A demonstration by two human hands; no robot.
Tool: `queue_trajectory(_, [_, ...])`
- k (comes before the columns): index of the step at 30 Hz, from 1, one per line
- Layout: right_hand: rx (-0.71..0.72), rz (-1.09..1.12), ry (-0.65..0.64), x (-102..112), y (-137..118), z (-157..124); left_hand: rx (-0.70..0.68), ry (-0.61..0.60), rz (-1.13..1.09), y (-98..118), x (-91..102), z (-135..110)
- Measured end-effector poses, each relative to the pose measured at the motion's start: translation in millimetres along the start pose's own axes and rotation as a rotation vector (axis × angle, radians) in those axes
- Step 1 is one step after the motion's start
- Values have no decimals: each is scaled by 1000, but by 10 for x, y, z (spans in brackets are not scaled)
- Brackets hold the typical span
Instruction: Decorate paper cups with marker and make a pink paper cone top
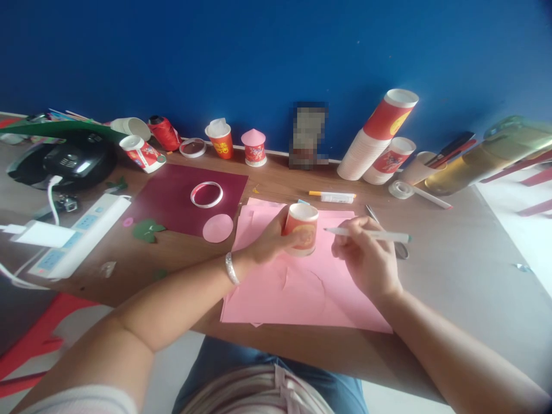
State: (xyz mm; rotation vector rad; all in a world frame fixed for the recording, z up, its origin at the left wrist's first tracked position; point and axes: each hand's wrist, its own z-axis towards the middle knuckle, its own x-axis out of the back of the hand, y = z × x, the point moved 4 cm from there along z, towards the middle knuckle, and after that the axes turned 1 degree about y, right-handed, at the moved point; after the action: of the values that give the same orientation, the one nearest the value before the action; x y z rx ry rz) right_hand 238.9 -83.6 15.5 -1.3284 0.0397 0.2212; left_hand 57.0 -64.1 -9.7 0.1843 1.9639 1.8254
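Note:
My left hand (280,238) is wrapped round a red and white paper cup (304,221), its white end facing up, above sheets of pink paper (297,293). To the right, my right hand (366,250) grips a white marker (388,236) like a pen. The marker's tip points left at the cup, with a gap between them. Behind my right hand lies a pair of scissors (401,250), partly hidden by it. A second marker with a yellow cap (334,196) lies beyond the pink paper.
On the left are dark red paper (181,192), a pink paper circle (218,228), a white ring (207,195) and a power strip (81,236). Along the blue wall stand a pink-roofed cup (255,149), stacked cups (366,150), a tape roll (401,189) and a tilted bottle (457,167).

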Motion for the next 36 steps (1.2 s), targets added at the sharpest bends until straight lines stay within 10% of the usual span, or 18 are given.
queue_trajectory(9, [-204,233,150,214,377,224,-78,-295,253,84,-91,-105])
queue_trajectory(19, [-306,410,146,263,473,311,-77,261,407,213,201,27])
queue_trajectory(27, [-225,346,99,219,390,287,-191,188,654,309,137,435])
queue_trajectory(36, [-235,379,134,270,363,302,-87,-208,424,248,-38,-63])
